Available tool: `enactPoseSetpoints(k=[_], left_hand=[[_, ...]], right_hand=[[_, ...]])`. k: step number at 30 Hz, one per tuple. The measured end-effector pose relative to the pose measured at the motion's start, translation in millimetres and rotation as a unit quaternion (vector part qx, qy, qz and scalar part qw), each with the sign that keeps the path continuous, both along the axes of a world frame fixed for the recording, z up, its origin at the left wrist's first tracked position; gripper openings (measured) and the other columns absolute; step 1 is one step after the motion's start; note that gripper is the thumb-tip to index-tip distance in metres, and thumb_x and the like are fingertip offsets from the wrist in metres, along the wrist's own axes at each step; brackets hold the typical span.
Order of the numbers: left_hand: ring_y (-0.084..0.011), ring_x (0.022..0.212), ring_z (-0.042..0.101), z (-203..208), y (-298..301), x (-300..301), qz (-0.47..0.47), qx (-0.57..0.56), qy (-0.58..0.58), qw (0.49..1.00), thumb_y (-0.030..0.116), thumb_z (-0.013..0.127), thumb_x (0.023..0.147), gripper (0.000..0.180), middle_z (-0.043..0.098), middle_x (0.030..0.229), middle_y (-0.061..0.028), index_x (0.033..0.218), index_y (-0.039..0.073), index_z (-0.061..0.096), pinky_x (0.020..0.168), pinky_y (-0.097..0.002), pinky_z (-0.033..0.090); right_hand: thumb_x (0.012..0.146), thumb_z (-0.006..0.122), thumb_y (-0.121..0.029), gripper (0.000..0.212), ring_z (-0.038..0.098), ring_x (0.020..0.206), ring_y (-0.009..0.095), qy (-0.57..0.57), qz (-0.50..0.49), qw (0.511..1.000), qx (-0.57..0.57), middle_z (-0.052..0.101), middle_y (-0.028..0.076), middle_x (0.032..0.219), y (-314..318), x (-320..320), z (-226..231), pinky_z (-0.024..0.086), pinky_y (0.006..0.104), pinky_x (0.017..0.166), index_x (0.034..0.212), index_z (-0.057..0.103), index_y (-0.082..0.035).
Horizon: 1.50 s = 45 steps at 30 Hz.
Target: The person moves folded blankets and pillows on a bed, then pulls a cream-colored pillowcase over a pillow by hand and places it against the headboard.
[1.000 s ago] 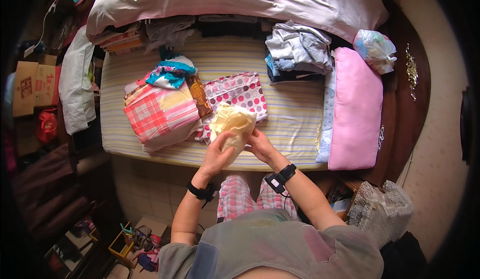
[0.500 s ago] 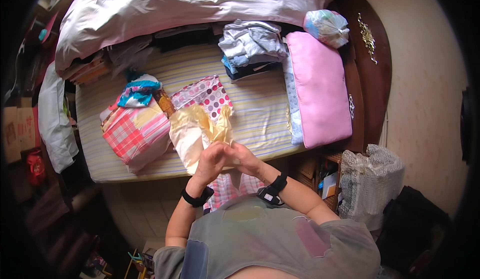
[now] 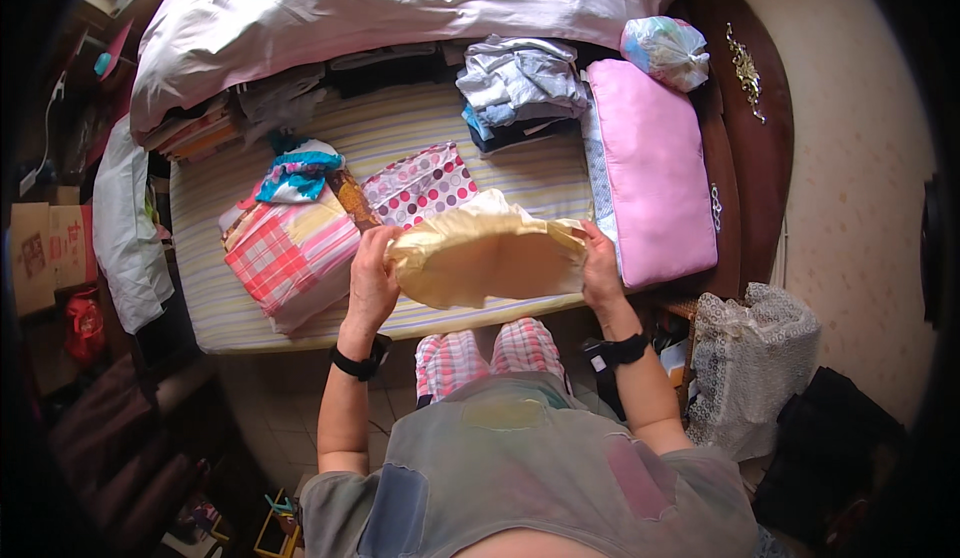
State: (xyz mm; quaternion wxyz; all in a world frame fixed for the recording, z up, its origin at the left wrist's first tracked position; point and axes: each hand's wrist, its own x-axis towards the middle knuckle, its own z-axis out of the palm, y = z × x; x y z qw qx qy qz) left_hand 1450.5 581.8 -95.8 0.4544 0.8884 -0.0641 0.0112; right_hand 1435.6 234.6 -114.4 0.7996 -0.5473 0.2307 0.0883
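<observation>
While both hands pinch the yellow cloth [image 3: 485,258] taut above the bed [image 3: 520,173] edge, left hand [image 3: 372,278] and right hand [image 3: 600,268] should probably keep corners level so it folds evenly.

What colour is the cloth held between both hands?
Pale yellow, plain; the cloth shows best in the head view.

ahead of our grip: polka-dot cloth [image 3: 420,183], then bare striped sheet [image 3: 520,173], passable | left: plaid bundle [image 3: 290,253] just beside left hand [image 3: 372,278], blocks | right: pink pillow [image 3: 655,183] just beside right hand [image 3: 600,263], blocks | far ahead: folded clothes pile [image 3: 520,88]
</observation>
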Motion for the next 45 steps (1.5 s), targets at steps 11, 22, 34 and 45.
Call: enactPoseSetpoints(k=[11,22,34,45], left_hand=[[-0.0198,0.072,0.063,-3,32,7,0.070,-0.003,-0.057,0.996,-0.006,0.058,0.082,0.016,0.067,0.080,-0.0056,0.088,0.004,0.069,0.069,-0.0298,0.050],[-0.0023,0.080,0.052,15,-8,23,0.002,-0.463,0.216,0.860,0.014,0.046,0.103,0.017,0.059,0.090,0.0048,0.105,0.003,0.059,0.071,-0.0193,0.044],[-0.0026,0.084,0.054,106,-12,65,-0.030,-0.451,0.122,0.884,0.014,0.048,0.103,0.017,0.061,0.093,0.0032,0.105,0.002,0.059,0.074,-0.0185,0.044],[-0.0049,0.084,0.060,206,-21,111,-0.049,-0.473,-0.037,0.879,0.013,0.057,0.099,0.020,0.066,0.096,-0.0009,0.113,0.001,0.065,0.072,-0.0195,0.049]], right_hand=[[0.088,0.070,-0.013,0.012,0.056,0.072,0.005,-0.040,0.309,0.913,-0.263,0.065,-0.001,0.077,-2,-21,68,0.046,0.0243,0.064,0.091,0.069,-0.002],[0.086,0.070,-0.006,0.013,0.060,0.083,0.013,-0.109,0.184,0.895,-0.391,0.064,0.005,0.089,-35,28,46,0.048,0.0249,0.077,0.095,0.064,0.000],[0.091,0.068,-0.019,0.018,0.058,0.087,0.010,-0.190,0.147,0.883,-0.404,0.063,0.000,0.088,-22,58,69,0.047,0.0266,0.080,0.096,0.061,-0.003],[0.095,0.062,-0.026,0.028,0.057,0.088,0.009,-0.204,-0.013,0.977,-0.052,0.061,-0.001,0.095,-15,92,82,0.047,0.0204,0.079,0.111,0.055,-0.005]])
